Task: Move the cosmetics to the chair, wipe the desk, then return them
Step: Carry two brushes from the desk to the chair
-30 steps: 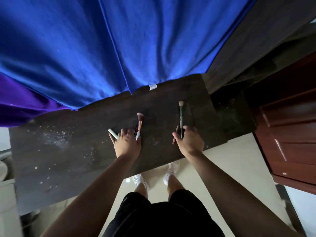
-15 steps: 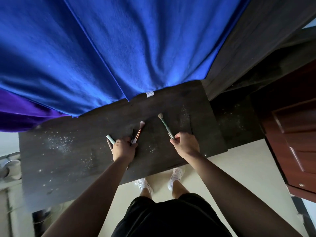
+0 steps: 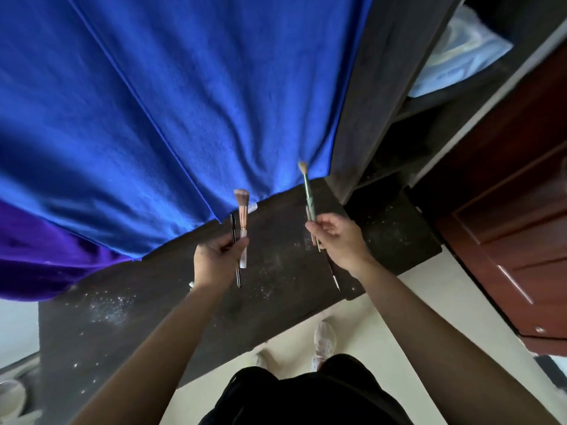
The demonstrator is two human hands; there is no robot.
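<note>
My left hand [image 3: 214, 262] is raised above the dark desk [image 3: 147, 308] and grips a rose-gold makeup brush [image 3: 243, 222] with a white handle, plus a thin black pencil [image 3: 234, 250]. A pale tube end [image 3: 191, 284] peeks out below that hand. My right hand [image 3: 340, 240] holds a long green-handled brush [image 3: 308, 194], bristles pointing up, together with thinner sticks [image 3: 333, 273] that stick out below the palm. The desk top is speckled with white powder [image 3: 107, 305].
A blue cloth [image 3: 171, 102] hangs over the desk's far side, with purple fabric [image 3: 40, 259] at the left. A dark shelf unit [image 3: 395, 222] adjoins the desk on the right, then a reddish wooden door [image 3: 515, 228]. Pale floor [image 3: 429, 289] lies below.
Both hands have lifted off the desk with the cosmetics in them, and the brushes now stand upright. The view has tilted upward and shifted left.
</note>
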